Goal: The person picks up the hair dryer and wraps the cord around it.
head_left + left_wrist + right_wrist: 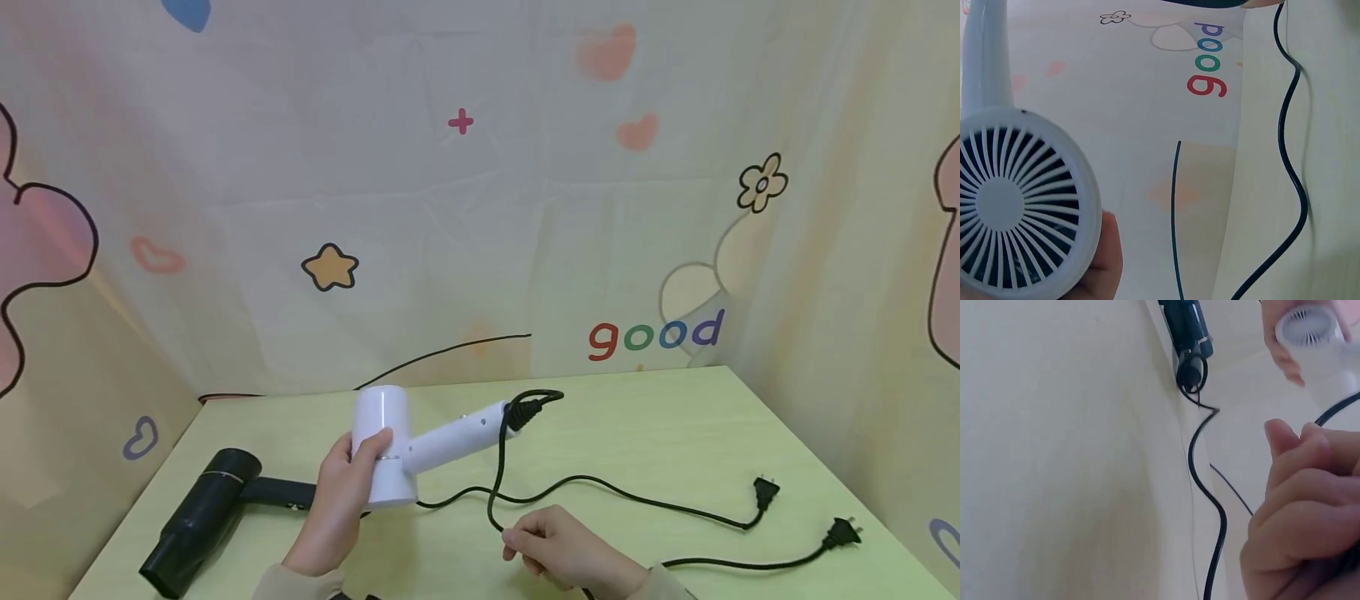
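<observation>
My left hand [341, 500] grips the barrel of a white hair dryer [453, 442], thumb across its front, holding it up above the table. Its handle slants up to the right, with a black cord [501, 471] looping down from the end. Lower right, my right hand [566, 546] pinches this cord between thumb and fingertips, the other fingers curled in. The left wrist view shows the dryer's round slotted grille [1000, 203] up close. A black hair dryer [202, 517] lies on the table beside my left forearm, its handle partly hidden behind that hand.
Across the pale table [645, 433] runs the black dryer's wavy cord [637, 493], ending in a two-pin plug [765, 492]. Another two-pin plug [842, 533] lies nearer the right edge, its cord passing behind my right wrist. A printed curtain [450, 208] hangs behind the table and along both sides.
</observation>
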A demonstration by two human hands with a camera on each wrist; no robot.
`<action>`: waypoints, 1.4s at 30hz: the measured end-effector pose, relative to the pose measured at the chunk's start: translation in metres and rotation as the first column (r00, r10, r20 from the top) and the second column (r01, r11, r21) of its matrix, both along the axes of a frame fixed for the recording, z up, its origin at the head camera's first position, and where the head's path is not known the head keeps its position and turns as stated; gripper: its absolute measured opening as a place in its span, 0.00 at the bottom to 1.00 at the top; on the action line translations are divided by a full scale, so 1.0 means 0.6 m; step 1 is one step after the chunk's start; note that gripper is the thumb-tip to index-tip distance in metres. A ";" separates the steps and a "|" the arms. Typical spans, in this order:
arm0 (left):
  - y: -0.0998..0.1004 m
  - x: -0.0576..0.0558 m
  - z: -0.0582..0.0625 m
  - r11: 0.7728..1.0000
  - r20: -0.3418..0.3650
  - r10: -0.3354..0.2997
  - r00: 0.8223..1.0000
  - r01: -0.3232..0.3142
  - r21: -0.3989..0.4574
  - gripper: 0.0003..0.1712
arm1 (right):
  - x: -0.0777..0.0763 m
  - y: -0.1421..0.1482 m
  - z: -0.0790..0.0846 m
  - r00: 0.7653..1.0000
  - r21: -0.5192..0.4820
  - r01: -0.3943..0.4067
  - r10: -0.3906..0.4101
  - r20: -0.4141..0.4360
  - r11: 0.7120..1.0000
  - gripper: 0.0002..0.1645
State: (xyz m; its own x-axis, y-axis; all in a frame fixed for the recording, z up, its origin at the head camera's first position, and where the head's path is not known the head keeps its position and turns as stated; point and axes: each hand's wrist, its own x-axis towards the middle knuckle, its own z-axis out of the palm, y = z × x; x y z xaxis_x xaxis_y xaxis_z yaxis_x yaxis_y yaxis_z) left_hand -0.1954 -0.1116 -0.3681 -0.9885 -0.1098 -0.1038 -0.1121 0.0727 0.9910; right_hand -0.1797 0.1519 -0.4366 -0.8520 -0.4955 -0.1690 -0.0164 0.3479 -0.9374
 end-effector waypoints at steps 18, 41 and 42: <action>-0.026 0.022 -0.017 0.973 -0.008 -0.231 0.973 0.231 0.011 0.29 | -0.071 0.043 0.053 0.984 -0.010 0.173 -0.172 0.054 0.985 0.25; -0.018 0.016 -0.045 0.950 -0.025 -0.181 0.983 0.169 -0.264 0.40 | -0.103 0.062 0.161 0.950 0.053 0.281 -0.270 -0.156 0.958 0.19; -0.017 0.016 -0.045 0.951 -0.024 -0.175 0.984 0.162 -0.264 0.40 | -0.102 0.061 0.165 0.953 0.050 0.272 -0.262 -0.154 0.961 0.19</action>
State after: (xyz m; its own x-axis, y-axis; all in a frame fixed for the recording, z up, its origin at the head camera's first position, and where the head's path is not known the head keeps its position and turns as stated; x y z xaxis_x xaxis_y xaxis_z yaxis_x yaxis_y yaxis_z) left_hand -0.1857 -0.1219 -0.3952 -0.9980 0.0415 -0.0477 -0.0306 0.3426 0.9390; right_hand -0.2408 0.1884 -0.3375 -0.9695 -0.2377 -0.0602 -0.0474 0.4225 -0.9051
